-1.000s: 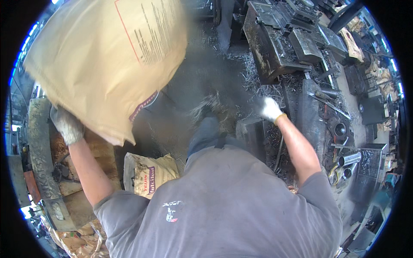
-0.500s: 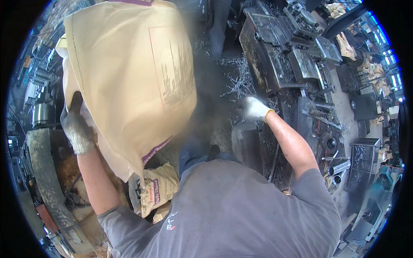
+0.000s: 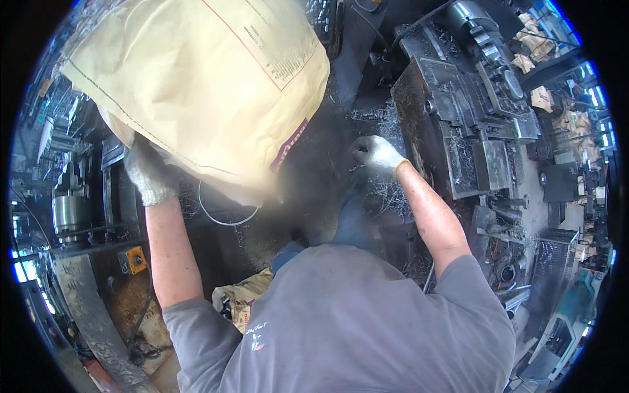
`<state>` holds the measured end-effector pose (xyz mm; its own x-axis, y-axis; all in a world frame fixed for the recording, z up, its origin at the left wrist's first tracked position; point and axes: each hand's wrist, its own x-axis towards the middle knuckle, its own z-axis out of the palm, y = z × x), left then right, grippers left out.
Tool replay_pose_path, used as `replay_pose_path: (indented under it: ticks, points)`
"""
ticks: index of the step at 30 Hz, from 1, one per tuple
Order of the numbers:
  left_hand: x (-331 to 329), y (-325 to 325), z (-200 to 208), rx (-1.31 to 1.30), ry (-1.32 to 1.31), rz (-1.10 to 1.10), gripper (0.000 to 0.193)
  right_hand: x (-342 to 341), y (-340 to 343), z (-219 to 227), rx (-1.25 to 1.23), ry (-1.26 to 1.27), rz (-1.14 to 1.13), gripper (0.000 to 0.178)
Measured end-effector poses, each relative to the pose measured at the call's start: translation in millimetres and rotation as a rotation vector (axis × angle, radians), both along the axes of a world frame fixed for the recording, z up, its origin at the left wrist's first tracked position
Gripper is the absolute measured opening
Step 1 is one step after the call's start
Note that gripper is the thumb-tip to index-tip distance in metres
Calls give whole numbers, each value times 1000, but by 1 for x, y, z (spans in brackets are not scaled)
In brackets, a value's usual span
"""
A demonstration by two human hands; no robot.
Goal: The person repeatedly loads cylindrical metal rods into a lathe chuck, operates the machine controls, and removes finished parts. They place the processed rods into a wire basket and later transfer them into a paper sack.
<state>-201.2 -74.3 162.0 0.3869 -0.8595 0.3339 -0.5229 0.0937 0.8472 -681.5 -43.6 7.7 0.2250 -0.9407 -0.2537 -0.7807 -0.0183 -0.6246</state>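
A large cream paper sack (image 3: 203,85) with a red-lined printed panel and a purple band fills the upper left, tilted. My left hand (image 3: 151,171), in a pale knitted glove, grips its near left edge; the fingertips are hidden behind the paper. Held out to the right, apart from the sack, my gloved right hand (image 3: 379,154) has its fingers curled in, and nothing shows in them. Below the sack a thin pale loop (image 3: 226,223) curves out, its upper part covered.
A dark metalworking machine (image 3: 452,118) stands to my right, with metal shavings (image 3: 388,193) on the floor beside it. Left are another machine with a shiny cylinder (image 3: 71,213) and an orange switch box (image 3: 133,260). A crumpled printed sack (image 3: 242,295) lies by my left side.
The sack has swung and tilted, its lower edge rising away from my body. The surroundings have shifted in view, and the crumpled sack is now more covered by my body.
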Motion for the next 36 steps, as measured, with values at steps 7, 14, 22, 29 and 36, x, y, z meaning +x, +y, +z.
replay_pose_path:
  ticks: [7, 14, 22, 29, 36]
  points:
    - [-91, -88, 3, 49, 770, 90, 52, 23, -149, 2, -51, -188, 131, 34]
    - [-109, -134, -49, 25, 702, 252, 54, 72, -301, 83, 11, -564, 122, 29]
    - [-142, -189, -192, 154, 549, 676, 38, 193, -341, 131, -84, -56, 547, 104]
    - [-165, -223, -232, 110, 1241, 806, 56, 279, -338, 115, -137, 203, 761, 62]
    - [-214, -200, -336, -31, 1903, 609, 40, 320, -426, -83, -89, 520, 1323, 34]
